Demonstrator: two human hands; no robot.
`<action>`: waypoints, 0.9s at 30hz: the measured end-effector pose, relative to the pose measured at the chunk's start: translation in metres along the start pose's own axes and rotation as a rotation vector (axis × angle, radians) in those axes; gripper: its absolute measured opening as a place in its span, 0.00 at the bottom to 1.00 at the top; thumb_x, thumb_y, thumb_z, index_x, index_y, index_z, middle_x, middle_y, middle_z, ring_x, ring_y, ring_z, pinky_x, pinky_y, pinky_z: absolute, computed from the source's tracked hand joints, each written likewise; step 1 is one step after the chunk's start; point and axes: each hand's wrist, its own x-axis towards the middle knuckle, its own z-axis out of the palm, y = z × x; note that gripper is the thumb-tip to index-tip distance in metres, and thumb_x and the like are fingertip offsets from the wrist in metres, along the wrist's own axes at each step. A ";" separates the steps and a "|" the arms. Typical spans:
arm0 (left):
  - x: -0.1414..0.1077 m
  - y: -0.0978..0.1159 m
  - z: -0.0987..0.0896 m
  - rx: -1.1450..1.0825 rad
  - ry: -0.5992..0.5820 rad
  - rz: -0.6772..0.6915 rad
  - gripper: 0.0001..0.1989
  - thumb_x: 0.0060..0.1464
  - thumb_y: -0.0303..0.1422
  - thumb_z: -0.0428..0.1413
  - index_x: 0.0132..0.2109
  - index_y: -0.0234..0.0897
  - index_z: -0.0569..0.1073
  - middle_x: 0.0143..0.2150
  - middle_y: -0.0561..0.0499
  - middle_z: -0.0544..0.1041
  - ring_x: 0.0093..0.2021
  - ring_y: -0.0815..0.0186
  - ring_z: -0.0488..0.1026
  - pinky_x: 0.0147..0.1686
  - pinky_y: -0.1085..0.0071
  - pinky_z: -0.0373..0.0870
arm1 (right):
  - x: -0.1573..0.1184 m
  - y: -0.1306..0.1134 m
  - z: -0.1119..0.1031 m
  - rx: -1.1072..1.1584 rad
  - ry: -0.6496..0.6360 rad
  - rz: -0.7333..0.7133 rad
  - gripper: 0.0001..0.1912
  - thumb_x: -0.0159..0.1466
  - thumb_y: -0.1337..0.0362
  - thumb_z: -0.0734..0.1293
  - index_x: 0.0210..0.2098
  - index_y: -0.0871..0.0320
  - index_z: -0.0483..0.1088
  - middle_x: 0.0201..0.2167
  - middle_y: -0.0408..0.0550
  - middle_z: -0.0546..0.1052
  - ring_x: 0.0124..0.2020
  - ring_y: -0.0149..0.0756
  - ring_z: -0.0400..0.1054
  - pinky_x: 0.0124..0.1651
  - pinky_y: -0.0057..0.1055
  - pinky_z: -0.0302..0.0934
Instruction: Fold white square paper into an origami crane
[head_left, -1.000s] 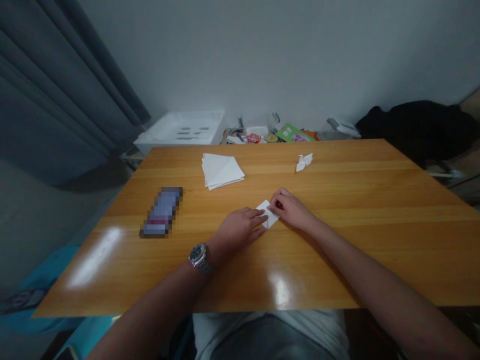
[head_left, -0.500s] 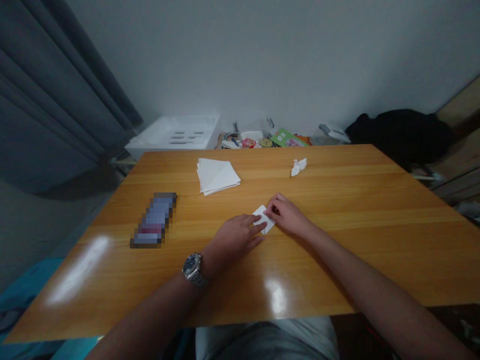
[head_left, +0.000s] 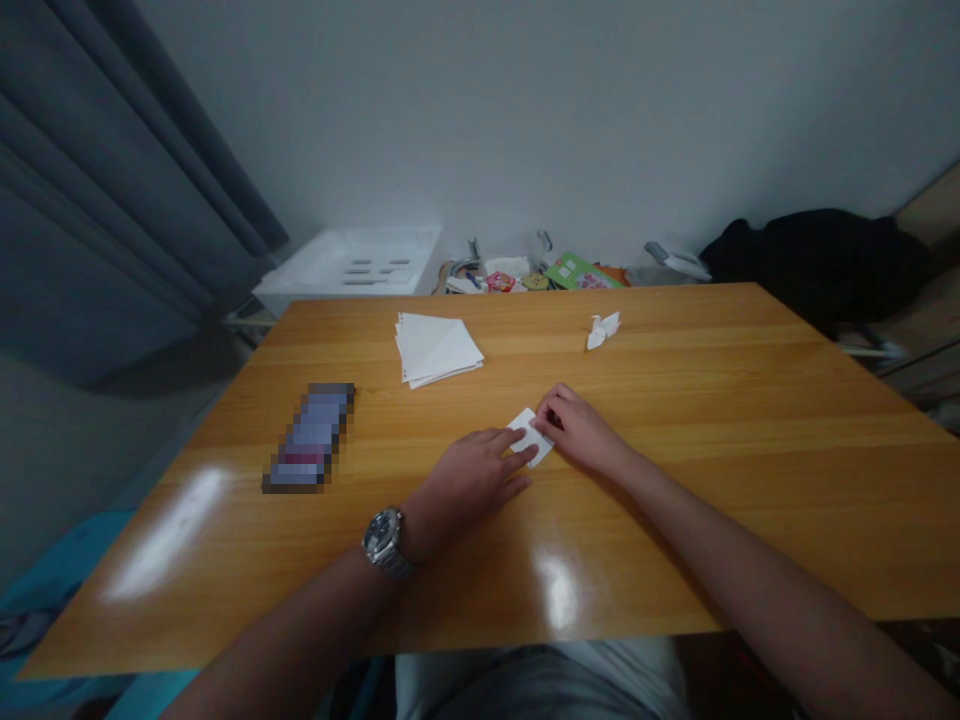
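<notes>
A small folded piece of white paper (head_left: 527, 423) lies flat on the wooden table, one corner turned toward the far side. My left hand (head_left: 476, 470), with a metal watch (head_left: 382, 535) on its wrist, rests its spread fingertips on the paper's left and near part. My right hand (head_left: 574, 425) is at the paper's right corner, thumb and index finger closed on its edge; the other fingers are curled in. A folded white paper crane (head_left: 603, 330) stands farther back, beyond my right hand.
On the table (head_left: 675, 400) lie a stack of white paper sheets (head_left: 439, 348) at the back left and a blurred-out phone (head_left: 311, 440) at the left. Behind the table's far edge are a white tray (head_left: 360, 260), a green booklet (head_left: 579, 272) and dark cloth (head_left: 817, 260).
The view has shifted slightly, so the table's items sit a little differently in frame. Both hands keep nearly the same pose on the folded paper.
</notes>
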 end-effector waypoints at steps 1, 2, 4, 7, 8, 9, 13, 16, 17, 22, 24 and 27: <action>0.000 0.001 0.000 0.007 0.002 0.000 0.21 0.68 0.42 0.50 0.64 0.42 0.69 0.65 0.44 0.69 0.57 0.55 0.72 0.56 0.58 0.71 | 0.000 0.000 0.000 -0.003 0.001 -0.003 0.06 0.67 0.66 0.66 0.33 0.57 0.69 0.36 0.47 0.68 0.38 0.37 0.66 0.43 0.34 0.62; 0.000 0.001 0.001 0.010 0.004 0.002 0.21 0.68 0.41 0.50 0.64 0.41 0.68 0.65 0.45 0.69 0.58 0.55 0.71 0.56 0.58 0.71 | -0.001 0.000 -0.002 -0.008 0.002 -0.012 0.05 0.68 0.66 0.66 0.33 0.57 0.69 0.37 0.48 0.68 0.38 0.38 0.66 0.44 0.34 0.62; 0.000 0.002 0.002 0.012 0.006 0.012 0.21 0.68 0.40 0.50 0.64 0.40 0.67 0.66 0.46 0.68 0.59 0.55 0.70 0.56 0.58 0.70 | -0.002 -0.001 -0.005 -0.036 -0.006 -0.054 0.04 0.68 0.65 0.66 0.35 0.57 0.69 0.39 0.49 0.69 0.41 0.40 0.66 0.47 0.36 0.62; -0.001 0.003 0.004 0.017 -0.001 0.024 0.23 0.68 0.38 0.50 0.66 0.39 0.64 0.66 0.47 0.69 0.62 0.54 0.68 0.58 0.56 0.68 | -0.006 0.000 -0.012 -0.125 -0.033 -0.121 0.07 0.66 0.59 0.68 0.39 0.56 0.69 0.43 0.51 0.69 0.45 0.44 0.64 0.51 0.40 0.61; -0.002 0.003 0.005 0.018 -0.006 0.021 0.23 0.68 0.38 0.50 0.67 0.39 0.64 0.66 0.47 0.69 0.62 0.53 0.67 0.58 0.55 0.68 | -0.007 0.001 -0.014 -0.151 -0.042 -0.131 0.09 0.66 0.58 0.69 0.40 0.56 0.69 0.43 0.52 0.69 0.46 0.45 0.64 0.51 0.41 0.61; -0.002 0.002 0.006 0.017 -0.012 0.017 0.24 0.68 0.38 0.50 0.67 0.39 0.63 0.66 0.47 0.69 0.63 0.53 0.67 0.59 0.55 0.68 | -0.008 0.002 -0.015 -0.169 -0.049 -0.131 0.10 0.65 0.56 0.69 0.40 0.56 0.68 0.44 0.52 0.69 0.46 0.46 0.64 0.51 0.42 0.61; -0.005 -0.001 0.003 -0.013 -0.042 0.043 0.25 0.67 0.41 0.51 0.68 0.42 0.63 0.68 0.48 0.66 0.66 0.52 0.64 0.61 0.55 0.65 | -0.008 0.009 -0.012 -0.211 -0.014 -0.074 0.09 0.66 0.57 0.69 0.39 0.55 0.68 0.43 0.52 0.68 0.46 0.46 0.63 0.51 0.43 0.60; -0.008 -0.003 -0.002 -0.037 -0.061 0.072 0.25 0.67 0.43 0.51 0.67 0.43 0.64 0.70 0.48 0.63 0.68 0.53 0.61 0.64 0.56 0.62 | -0.005 0.012 -0.007 -0.239 0.015 -0.033 0.07 0.67 0.58 0.67 0.37 0.55 0.68 0.42 0.52 0.68 0.45 0.46 0.63 0.51 0.43 0.60; -0.009 -0.004 -0.004 -0.043 -0.065 0.075 0.25 0.66 0.44 0.52 0.67 0.43 0.64 0.71 0.48 0.62 0.68 0.53 0.61 0.64 0.56 0.62 | -0.005 0.013 -0.006 -0.246 0.018 -0.031 0.07 0.68 0.58 0.66 0.36 0.55 0.69 0.42 0.52 0.68 0.44 0.46 0.63 0.50 0.42 0.60; -0.012 -0.005 -0.007 -0.059 -0.065 0.071 0.26 0.66 0.46 0.52 0.67 0.49 0.64 0.71 0.50 0.61 0.68 0.52 0.62 0.63 0.54 0.62 | -0.003 0.009 -0.002 -0.310 0.052 -0.061 0.07 0.70 0.60 0.64 0.38 0.55 0.70 0.41 0.53 0.70 0.42 0.45 0.64 0.48 0.41 0.60; -0.012 -0.006 -0.007 -0.057 -0.057 0.076 0.25 0.66 0.47 0.51 0.67 0.52 0.65 0.71 0.50 0.61 0.67 0.52 0.63 0.62 0.53 0.63 | -0.003 0.008 -0.002 -0.342 0.056 -0.066 0.07 0.70 0.60 0.63 0.38 0.55 0.70 0.41 0.53 0.71 0.42 0.45 0.64 0.47 0.41 0.59; -0.011 -0.006 -0.005 -0.059 -0.044 0.079 0.23 0.68 0.48 0.48 0.67 0.54 0.65 0.70 0.50 0.63 0.65 0.53 0.64 0.61 0.53 0.63 | -0.001 0.007 -0.002 -0.343 0.061 -0.052 0.07 0.70 0.60 0.64 0.38 0.55 0.70 0.40 0.52 0.71 0.42 0.45 0.65 0.47 0.40 0.60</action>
